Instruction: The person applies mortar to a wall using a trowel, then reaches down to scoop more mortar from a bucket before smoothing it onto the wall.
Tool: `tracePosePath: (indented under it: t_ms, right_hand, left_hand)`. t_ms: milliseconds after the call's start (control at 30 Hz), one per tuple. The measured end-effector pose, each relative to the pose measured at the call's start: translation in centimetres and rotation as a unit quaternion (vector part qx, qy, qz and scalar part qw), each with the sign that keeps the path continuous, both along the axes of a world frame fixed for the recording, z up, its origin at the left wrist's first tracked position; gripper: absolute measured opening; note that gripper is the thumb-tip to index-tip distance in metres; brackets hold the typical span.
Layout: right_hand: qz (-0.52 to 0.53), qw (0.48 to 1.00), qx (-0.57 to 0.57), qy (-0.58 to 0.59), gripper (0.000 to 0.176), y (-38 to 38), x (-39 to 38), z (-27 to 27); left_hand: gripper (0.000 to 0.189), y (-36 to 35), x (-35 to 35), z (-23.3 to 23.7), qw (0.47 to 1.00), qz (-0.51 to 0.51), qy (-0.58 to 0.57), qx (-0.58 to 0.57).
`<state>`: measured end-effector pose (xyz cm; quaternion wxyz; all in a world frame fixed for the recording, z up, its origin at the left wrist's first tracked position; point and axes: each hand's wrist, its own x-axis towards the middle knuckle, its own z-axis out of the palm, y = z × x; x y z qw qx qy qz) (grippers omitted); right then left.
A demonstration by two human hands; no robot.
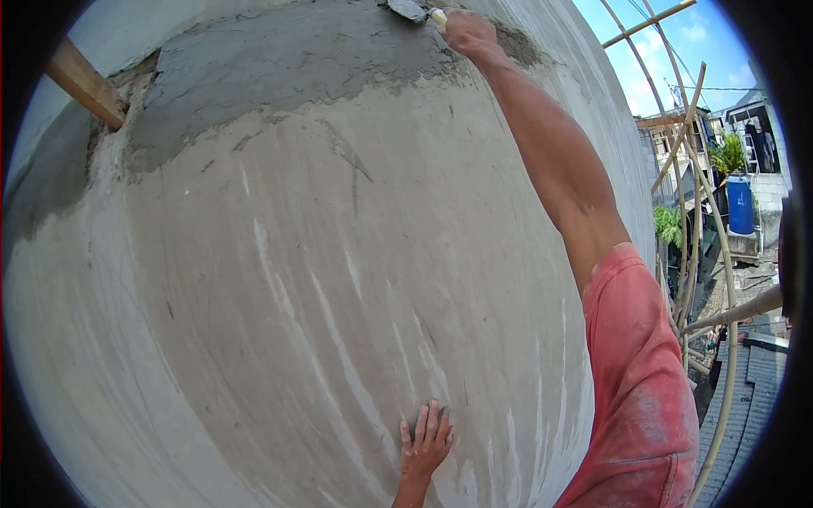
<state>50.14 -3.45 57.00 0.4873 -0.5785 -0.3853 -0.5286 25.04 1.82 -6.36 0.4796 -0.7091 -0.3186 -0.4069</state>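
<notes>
High on the wall, my right hand [471, 32] is closed around the pale handle of a trowel [408, 10]. Its grey blade, coated with mortar, lies against the upper part of a dark wet mortar band [279, 63]. My right arm is stretched upward in a dusty red sleeve. Low down, my left hand [426, 442] rests with its fingers outstretched on the lighter, drier wall [339, 254]. White drip streaks run down the wall around that hand.
A wooden beam [87, 85] juts out of the wall at upper left. Bamboo scaffold poles [696, 178] stand on the right. Beyond them are a blue drum [739, 205], a corrugated roof [745, 406] and houses, well below me.
</notes>
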Motion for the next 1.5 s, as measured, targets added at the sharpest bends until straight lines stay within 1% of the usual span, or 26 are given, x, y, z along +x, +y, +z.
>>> tracePosePath:
  t_ms: [67, 100, 167, 200, 267, 300, 367, 400, 467, 500, 567, 600, 667, 700, 767, 800, 867, 1000, 1033, 1100, 1233, 1300, 1333, 1400, 1433, 1500]
  right_hand:
    - [-0.021, 0.996, -0.015, -0.080, 0.026, 0.8, 0.3, 1.3]
    - [-0.020, 0.997, -0.017, -0.079, 0.026, 1.6, 0.5, 1.8]
    - [-0.021, 0.989, 0.009, -0.144, 0.028, 2.4, 0.4, 2.7]
    - [-0.023, 0.989, 0.009, -0.146, 0.028, 1.4, -0.9, 2.0]
    - [0.003, 0.995, -0.058, -0.076, 0.036, -1.5, -4.1, -1.1]
    - [0.001, 0.996, -0.057, -0.075, 0.036, -1.4, -4.2, -1.5]
    - [0.012, 0.992, 0.016, -0.125, 0.037, -1.2, -4.4, -2.1]
    - [0.013, 0.992, 0.014, -0.125, 0.037, -1.5, -4.4, -2.2]
    - [0.055, 0.995, -0.003, -0.085, 0.029, -2.6, -4.2, -2.5]
    - [0.054, 0.995, -0.003, -0.085, 0.029, -2.4, -3.6, -2.4]
    - [0.001, 0.997, 0.027, -0.067, 0.036, -1.9, -2.3, -2.8]
    - [0.001, 0.997, 0.027, -0.068, 0.036, -1.6, -1.5, -2.9]
    - [0.044, 0.998, 0.038, 0.001, 0.035, -0.8, -0.5, -3.2]
    - [0.043, 0.998, 0.038, -0.002, 0.035, -0.8, -1.0, -3.8]
    - [0.095, 0.994, 0.029, 0.042, 0.030, -0.8, -2.0, -5.7]
    - [0.094, 0.994, 0.029, 0.042, 0.030, -0.2, -2.3, -5.7]
    - [0.132, 0.988, 0.049, 0.057, 0.031, 1.7, -3.3, -5.9]
    - [0.133, 0.988, 0.079, 0.005, 0.032, 2.5, -6.6, -4.7]
    - [0.132, 0.988, 0.077, 0.006, 0.032, 2.4, -7.6, -4.8]
    - [0.147, 0.985, 0.076, -0.040, 0.033, 2.0, -9.4, -5.5]
    - [0.106, 0.988, 0.055, -0.103, 0.034, 0.4, -9.9, -5.9]
    - [0.094, 0.983, 0.105, -0.119, 0.035, 0.3, -8.9, -6.1]
    - [0.094, 0.982, 0.106, -0.122, 0.035, 0.2, -8.1, -5.5]
    - [0.051, 0.991, 0.108, -0.060, 0.031, 0.3, -6.5, -4.2]
    - [0.051, 0.991, 0.108, -0.062, 0.031, 0.4, -6.1, -3.5]
    - [0.009, 0.998, 0.066, -0.020, 0.028, 0.4, -5.2, -2.3]
  left_hand:
    - [0.030, 0.1, -0.1, 0.2, 1.000, -0.003, 0.001, 0.000]
    - [0.031, 0.0, -0.2, 0.2, 1.000, -0.007, 0.003, 0.002]
    - [0.031, -0.1, -0.1, 0.1, 1.000, -0.018, 0.006, 0.004]
    - [0.032, 0.0, -0.1, 0.0, 1.000, -0.017, 0.003, 0.006]
    - [0.032, 0.2, -0.2, -0.1, 1.000, -0.016, 0.003, 0.010]
    - [0.033, 0.2, -0.1, -0.1, 1.000, -0.016, 0.002, 0.010]
    - [0.033, 0.3, -0.1, 0.1, 1.000, -0.017, 0.000, 0.010]
    - [0.033, 0.3, -0.2, 0.1, 1.000, -0.015, 0.003, 0.006]
    - [0.033, 0.1, -0.2, 0.0, 1.000, -0.014, 0.006, 0.000]
    - [0.032, 0.1, -0.2, 0.1, 1.000, -0.015, 0.004, 0.004]
    - [0.032, 0.1, -0.1, 0.1, 1.000, -0.016, 0.003, 0.006]
    - [0.032, 0.1, -0.1, 0.2, 1.000, -0.016, 0.005, 0.004]
    - [0.031, 0.0, -0.3, 0.0, 1.000, -0.015, 0.004, 0.000]
    - [0.031, 0.1, -0.3, -0.1, 1.000, -0.018, 0.003, -0.002]
    - [0.031, 0.2, -0.2, 0.0, 1.000, -0.024, 0.003, -0.002]
    - [0.030, 0.1, -0.1, 0.0, 1.000, -0.024, 0.000, 0.002]
    - [0.030, -0.1, -0.2, -0.1, 1.000, -0.021, 0.001, 0.004]
    - [0.029, 0.1, -0.2, 0.1, 1.000, -0.012, 0.000, 0.000]
    - [0.029, 0.0, -0.1, 0.0, 1.000, -0.013, -0.002, 0.000]
    - [0.029, -0.1, -0.2, -0.1, 1.000, -0.015, -0.001, -0.001]
    - [0.030, 0.0, -0.2, 0.1, 1.000, -0.013, 0.000, 0.005]
    - [0.030, 0.0, -0.3, -0.1, 1.000, -0.012, 0.000, 0.001]
    - [0.030, 0.0, -0.2, 0.0, 1.000, -0.013, -0.001, -0.001]
    - [0.030, 0.0, -0.3, 0.0, 1.000, -0.012, 0.001, -0.003]
    - [0.030, 0.0, -0.3, 0.1, 1.000, -0.011, 0.003, -0.004]
    - [0.030, 0.1, -0.2, 0.0, 1.000, -0.013, -0.001, -0.003]
